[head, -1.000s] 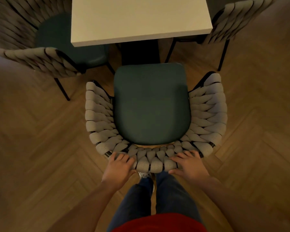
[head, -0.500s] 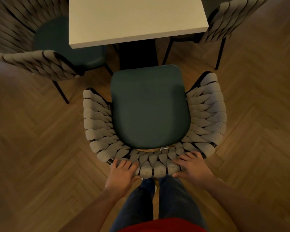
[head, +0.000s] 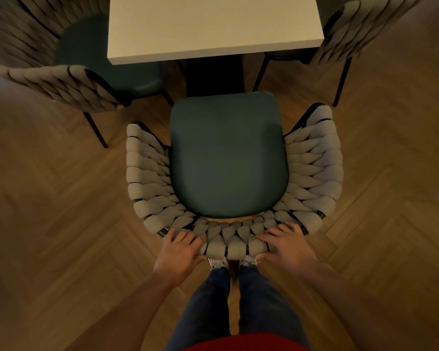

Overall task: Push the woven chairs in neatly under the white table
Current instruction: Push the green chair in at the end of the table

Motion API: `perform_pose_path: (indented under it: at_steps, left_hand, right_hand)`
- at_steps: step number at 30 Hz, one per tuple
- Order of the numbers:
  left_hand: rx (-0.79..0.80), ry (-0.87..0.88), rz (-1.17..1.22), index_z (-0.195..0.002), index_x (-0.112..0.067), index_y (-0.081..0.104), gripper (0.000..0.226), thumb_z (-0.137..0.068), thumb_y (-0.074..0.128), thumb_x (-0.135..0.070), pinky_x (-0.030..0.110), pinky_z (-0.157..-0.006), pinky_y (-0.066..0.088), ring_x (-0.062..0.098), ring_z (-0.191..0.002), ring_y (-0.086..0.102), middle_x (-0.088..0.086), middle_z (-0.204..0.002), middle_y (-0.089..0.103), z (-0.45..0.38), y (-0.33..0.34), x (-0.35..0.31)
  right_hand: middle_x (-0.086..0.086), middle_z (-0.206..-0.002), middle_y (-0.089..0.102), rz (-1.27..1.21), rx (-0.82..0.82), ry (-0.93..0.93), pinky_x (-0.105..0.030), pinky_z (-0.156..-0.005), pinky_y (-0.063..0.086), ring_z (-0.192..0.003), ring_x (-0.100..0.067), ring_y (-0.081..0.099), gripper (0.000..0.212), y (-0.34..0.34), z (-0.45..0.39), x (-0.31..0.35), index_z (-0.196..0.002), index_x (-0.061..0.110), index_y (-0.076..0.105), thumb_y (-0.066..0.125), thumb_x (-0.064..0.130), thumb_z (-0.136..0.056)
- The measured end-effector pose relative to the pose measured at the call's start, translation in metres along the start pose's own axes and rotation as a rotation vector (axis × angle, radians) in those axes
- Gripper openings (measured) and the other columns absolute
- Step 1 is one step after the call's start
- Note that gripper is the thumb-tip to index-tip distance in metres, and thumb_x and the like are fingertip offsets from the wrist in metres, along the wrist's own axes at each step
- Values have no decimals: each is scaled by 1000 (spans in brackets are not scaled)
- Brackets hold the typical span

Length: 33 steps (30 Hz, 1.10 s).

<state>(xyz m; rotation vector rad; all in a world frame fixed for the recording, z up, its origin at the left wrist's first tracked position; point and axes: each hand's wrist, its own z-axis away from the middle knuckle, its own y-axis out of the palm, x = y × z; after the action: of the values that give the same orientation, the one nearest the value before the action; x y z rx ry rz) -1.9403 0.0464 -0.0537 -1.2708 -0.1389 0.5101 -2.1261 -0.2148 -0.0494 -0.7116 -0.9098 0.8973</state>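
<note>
At far left a tub-shaped chair with a chunky grey woven rope back [head: 51, 82], a dark green padded seat and thin black metal legs stands with its seat partly under the corner of the square white matte table [head: 213, 24]. The table's slab top sits on a dark central pedestal [head: 214, 74].

The left hand [head: 180, 252] lies palm down on the rear rim of the middle chair, a rounded chair with thick grey braided cord wrapped over a black frame [head: 147, 173] and a smooth dark green cushion [head: 228, 153]. Its fingers curl over the top of the braid and the thumb presses the outer face, so it grips the backrest just left of centre. The forearm reaches in from the lower left, bare and nearly straight.

This middle chair stands on the herringbone wooden floor [head: 48, 224] directly facing the table, its seat front close to the pedestal but not yet beneath the tabletop.

The right hand [head: 287, 245] mirrors the other, fingers spread across the braided rim just right of centre, thumb tucked under the outer edge, clasping the backrest. Between the arms are dark blue jeans [head: 261, 300] and pale shoes behind the chair.

At far right a third woven grey chair [head: 360, 24] sits against the table's corner, black legs showing.
</note>
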Motion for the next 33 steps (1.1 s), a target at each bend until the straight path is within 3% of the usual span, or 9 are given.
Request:
perform_pose_path:
  at_steps: [6,10,14,18,27,33]
  left_hand:
    - [4,-8,-8,-120,-29,55,47,-87,37,-56,49,-102,41,17,-101,62,-8,-102,64,-2,1,-4]
    - [18,10,-19,-120,-29,58,50,-88,35,-58,49,-99,44,17,-103,62,-8,-104,65,-4,0,-2]
    - [42,6,-44,-120,-28,61,52,-88,33,-58,49,-98,45,19,-102,62,-7,-102,66,-9,-4,-8]
    - [31,-29,-46,-119,-28,62,51,-88,34,-56,50,-102,42,18,-103,62,-7,-102,66,-8,-5,-15]
    - [52,-36,-52,-120,-27,62,54,-86,32,-57,54,-102,41,19,-102,64,-6,-101,67,-8,-3,-14]
    - [41,-40,-58,-118,-26,63,54,-86,32,-57,55,-103,42,19,-102,64,-6,-100,67,-7,-3,-15]
  right_hand:
    - [16,-122,60,8,30,-5,-40,-111,22,-119,-13,52,90,-5,0,-4,-132,39,55,5,88,-76]
    - [17,-124,59,25,38,-12,-38,-111,17,-121,-12,49,91,-5,-1,-6,-135,40,52,3,87,-75]
    - [16,-124,59,29,37,-8,-36,-108,17,-120,-12,49,80,-10,-1,-11,-135,40,52,17,83,-78]
    - [17,-121,61,31,10,-1,-29,-96,16,-115,-12,51,74,-13,0,-11,-132,39,55,26,81,-78]
    - [15,-119,61,18,2,-5,-35,-100,27,-114,-13,53,90,-10,-1,-10,-131,37,57,9,86,-73]
    - [13,-117,63,21,-6,4,-35,-99,26,-113,-15,54,80,-8,-1,-11,-128,35,60,27,84,-76]
